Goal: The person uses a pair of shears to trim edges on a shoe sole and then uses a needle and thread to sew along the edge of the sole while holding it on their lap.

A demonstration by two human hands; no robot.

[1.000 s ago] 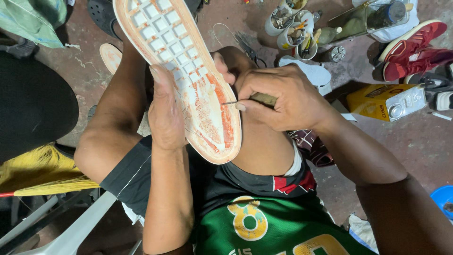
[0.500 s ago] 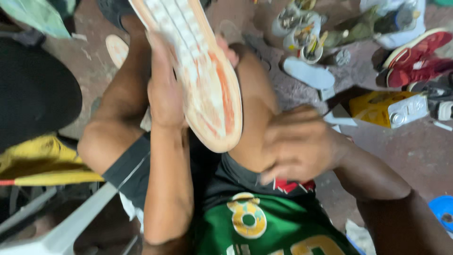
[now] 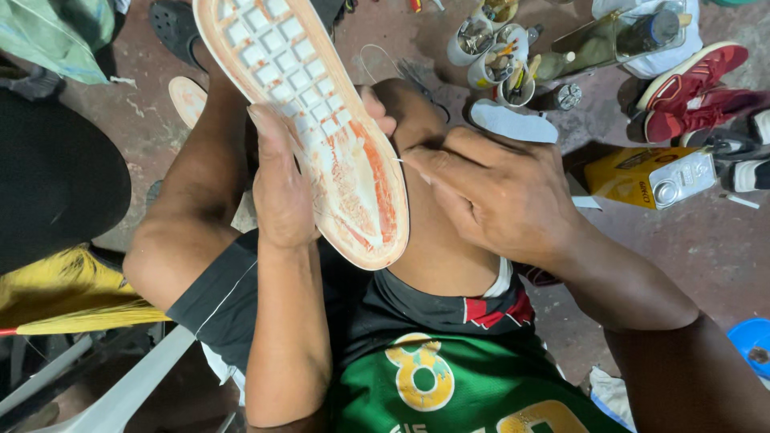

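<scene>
The shoe sole (image 3: 309, 120) ran past the top edge above the left hand (image 3: 281, 188), its upper hidden behind it. Whatever the right hand (image 3: 497, 192) pinched was too small to tell. Beyond that hand, the cups' (image 3: 501, 60) contents were unclear

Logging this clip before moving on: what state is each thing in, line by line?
Shoe sole: held up, tread toward the camera, its heel end stained orange.
Left hand: gripping the sole's edge, fingers wrapped over the tread.
Right hand: closed, pinching something thin at the sole's rim.
Red shoes: lying on the floor.
Yellow can: on its side.
White cups: upright, holding tools.
</scene>
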